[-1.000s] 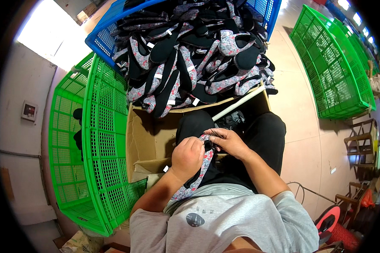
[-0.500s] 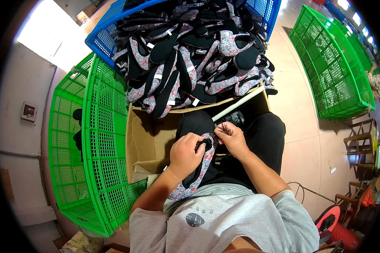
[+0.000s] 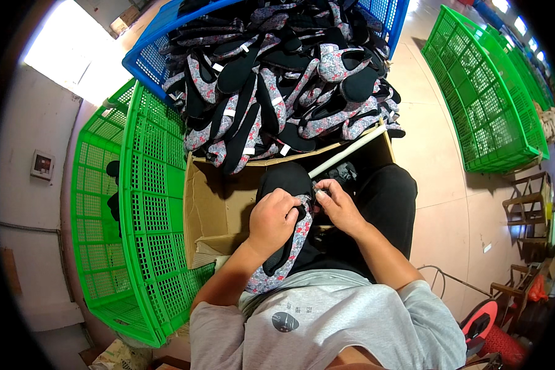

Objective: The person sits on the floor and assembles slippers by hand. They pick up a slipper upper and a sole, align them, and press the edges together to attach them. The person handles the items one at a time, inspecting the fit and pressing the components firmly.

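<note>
A floral fabric shoe [image 3: 298, 237] with a black lining lies across my lap, its heel toward my shirt. My left hand [image 3: 270, 221] is closed on its edge near the far end of the opening. Close against the shoe's right side, my right hand [image 3: 340, 211] pinches something small and dark that I cannot make out. Beyond both hands, a heap of similar floral shoes with black soles [image 3: 277, 92] fills a blue crate [image 3: 148, 61] and spills over its near side.
An open cardboard box [image 3: 206, 194] stands before my knees, with a pale tube [image 3: 348, 151] slanting across its right side. Green mesh crates [image 3: 157, 203] stand close on my left. More green crates [image 3: 484, 98] and a wooden rack [image 3: 527, 200] are off to the right.
My left thumb has come up out of the shoe's opening toward its far edge. My right hand has shifted slightly, its fingers still pinched beside the shoe.
</note>
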`<state>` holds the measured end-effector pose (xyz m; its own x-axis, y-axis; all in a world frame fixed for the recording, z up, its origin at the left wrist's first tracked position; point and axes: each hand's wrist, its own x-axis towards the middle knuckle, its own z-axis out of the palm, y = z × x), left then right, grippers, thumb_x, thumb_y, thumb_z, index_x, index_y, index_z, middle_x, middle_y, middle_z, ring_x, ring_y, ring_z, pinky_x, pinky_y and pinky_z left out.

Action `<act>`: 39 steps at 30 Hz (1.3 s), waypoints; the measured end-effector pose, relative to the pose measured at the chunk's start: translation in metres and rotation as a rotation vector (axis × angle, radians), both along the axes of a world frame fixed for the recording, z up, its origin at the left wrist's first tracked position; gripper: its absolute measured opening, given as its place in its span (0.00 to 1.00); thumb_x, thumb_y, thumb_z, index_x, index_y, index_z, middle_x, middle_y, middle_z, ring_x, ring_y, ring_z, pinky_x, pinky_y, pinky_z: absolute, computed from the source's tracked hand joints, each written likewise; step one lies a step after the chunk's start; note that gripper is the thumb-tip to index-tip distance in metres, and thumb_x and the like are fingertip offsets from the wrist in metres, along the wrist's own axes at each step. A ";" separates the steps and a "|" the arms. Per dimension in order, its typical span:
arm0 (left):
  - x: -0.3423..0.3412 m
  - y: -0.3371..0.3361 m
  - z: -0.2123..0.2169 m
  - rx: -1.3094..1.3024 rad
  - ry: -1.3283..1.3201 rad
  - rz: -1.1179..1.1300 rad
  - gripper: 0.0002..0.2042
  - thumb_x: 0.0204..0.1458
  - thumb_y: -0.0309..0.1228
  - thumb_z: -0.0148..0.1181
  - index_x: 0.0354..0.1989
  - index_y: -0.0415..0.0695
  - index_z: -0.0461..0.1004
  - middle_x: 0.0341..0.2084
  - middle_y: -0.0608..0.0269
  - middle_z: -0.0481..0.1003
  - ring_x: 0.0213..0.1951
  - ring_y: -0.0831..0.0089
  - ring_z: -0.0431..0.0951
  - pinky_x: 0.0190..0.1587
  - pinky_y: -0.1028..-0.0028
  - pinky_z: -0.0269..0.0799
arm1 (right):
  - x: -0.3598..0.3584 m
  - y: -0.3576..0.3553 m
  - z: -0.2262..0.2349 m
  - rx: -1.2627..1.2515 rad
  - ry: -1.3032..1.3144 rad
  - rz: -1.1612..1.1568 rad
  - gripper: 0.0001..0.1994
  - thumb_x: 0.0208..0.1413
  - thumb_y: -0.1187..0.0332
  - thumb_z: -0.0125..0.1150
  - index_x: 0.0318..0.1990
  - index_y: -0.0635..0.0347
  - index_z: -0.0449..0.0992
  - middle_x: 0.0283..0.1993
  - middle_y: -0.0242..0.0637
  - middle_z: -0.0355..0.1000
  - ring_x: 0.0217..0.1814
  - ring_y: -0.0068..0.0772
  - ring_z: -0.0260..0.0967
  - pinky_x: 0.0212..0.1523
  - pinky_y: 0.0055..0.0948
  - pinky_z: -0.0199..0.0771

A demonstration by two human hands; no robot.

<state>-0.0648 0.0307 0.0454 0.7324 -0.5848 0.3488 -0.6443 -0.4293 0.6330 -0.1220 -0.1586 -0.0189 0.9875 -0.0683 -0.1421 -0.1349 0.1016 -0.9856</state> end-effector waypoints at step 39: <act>-0.002 0.006 -0.016 -0.166 -0.012 -0.043 0.10 0.39 0.16 0.61 0.32 0.40 0.75 0.26 0.56 0.72 0.29 0.60 0.75 0.32 0.69 0.70 | -0.002 0.002 -0.003 0.259 0.013 0.070 0.12 0.60 0.76 0.60 0.50 0.62 0.69 0.45 0.32 0.72 0.45 0.19 0.69 0.48 0.22 0.72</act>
<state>-0.0664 0.0367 0.0291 0.7033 -0.5489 0.4518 -0.6675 -0.2912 0.6853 -0.1237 -0.1567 -0.0219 0.9866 0.0405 -0.1582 -0.1625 0.3404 -0.9261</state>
